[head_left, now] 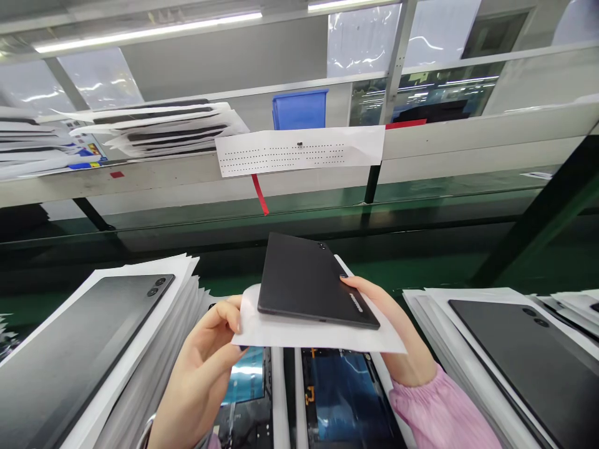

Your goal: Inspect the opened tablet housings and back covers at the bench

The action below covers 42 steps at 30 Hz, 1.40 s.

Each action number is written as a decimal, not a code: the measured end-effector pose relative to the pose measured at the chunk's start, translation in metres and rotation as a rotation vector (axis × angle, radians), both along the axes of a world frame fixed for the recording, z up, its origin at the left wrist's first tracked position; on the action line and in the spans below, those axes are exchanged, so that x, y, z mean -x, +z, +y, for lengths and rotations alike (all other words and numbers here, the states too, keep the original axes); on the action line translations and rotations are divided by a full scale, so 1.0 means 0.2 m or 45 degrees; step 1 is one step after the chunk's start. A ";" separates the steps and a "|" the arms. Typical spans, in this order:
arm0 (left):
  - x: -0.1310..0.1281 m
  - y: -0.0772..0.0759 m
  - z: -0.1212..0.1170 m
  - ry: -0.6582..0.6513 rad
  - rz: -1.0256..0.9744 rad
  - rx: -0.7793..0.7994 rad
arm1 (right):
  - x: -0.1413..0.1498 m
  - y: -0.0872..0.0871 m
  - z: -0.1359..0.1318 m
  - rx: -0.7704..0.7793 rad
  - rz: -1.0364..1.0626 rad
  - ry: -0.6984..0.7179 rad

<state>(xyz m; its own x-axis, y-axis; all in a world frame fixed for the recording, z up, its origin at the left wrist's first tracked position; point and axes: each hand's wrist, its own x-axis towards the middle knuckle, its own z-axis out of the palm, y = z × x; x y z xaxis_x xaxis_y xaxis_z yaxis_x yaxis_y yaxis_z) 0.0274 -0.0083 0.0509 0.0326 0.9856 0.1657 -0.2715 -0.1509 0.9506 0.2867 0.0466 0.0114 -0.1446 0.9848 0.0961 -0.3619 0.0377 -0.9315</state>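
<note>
In the middle of the head view, a black tablet back cover (pixel 304 280) lies tilted on a white paper sheet (pixel 290 335). It has a small camera spot at its far corner and pale lettering along the right side. My right hand (pixel 390 324) grips the cover's right edge, thumb on top, with the sheet beneath; its other fingers are hidden. My left hand (pixel 208 362) pinches the sheet's left corner between thumb and fingers. Below the sheet lie two opened tablet bodies, one on the left (pixel 248 399) and one on the right (pixel 349 399), with bluish panels inside.
Paper stacks flank my hands, topped by a grey back cover on the left (pixel 88 349) and another on the right (pixel 528 362). A shelf ahead carries piled sheets (pixel 173 128), a blue bin (pixel 299 110) and a hanging printed paper strip (pixel 299 151). A dark slanted post (pixel 538 212) stands at right.
</note>
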 end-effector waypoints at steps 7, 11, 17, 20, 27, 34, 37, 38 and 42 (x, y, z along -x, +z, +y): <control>-0.01 0.03 0.04 -0.063 -0.734 0.501 | 0.05 0.05 0.11 0.278 0.260 0.358; -0.09 0.07 0.03 -0.170 -0.877 0.548 | 0.06 0.02 0.11 0.288 0.363 0.459; -0.08 0.05 0.04 0.136 -0.870 0.465 | 0.08 0.03 0.09 0.218 0.434 0.347; -0.07 0.05 0.05 -0.002 -0.952 0.544 | 0.08 0.03 0.07 0.187 0.459 0.244; -0.10 0.05 0.04 -0.402 -0.832 0.601 | 0.06 0.01 0.05 0.115 0.423 0.188; -0.08 0.01 -0.02 -0.204 -0.723 0.412 | 0.12 -0.03 0.09 0.158 0.287 0.603; -0.08 0.01 -0.04 -0.115 -0.680 0.385 | 0.14 -0.04 0.12 0.180 0.205 0.685; -0.09 0.01 -0.04 -0.066 -0.647 0.373 | 0.14 -0.04 0.13 0.183 0.176 0.696; -0.11 0.01 -0.06 0.069 -0.481 0.331 | 0.12 -0.05 0.14 0.156 0.104 0.737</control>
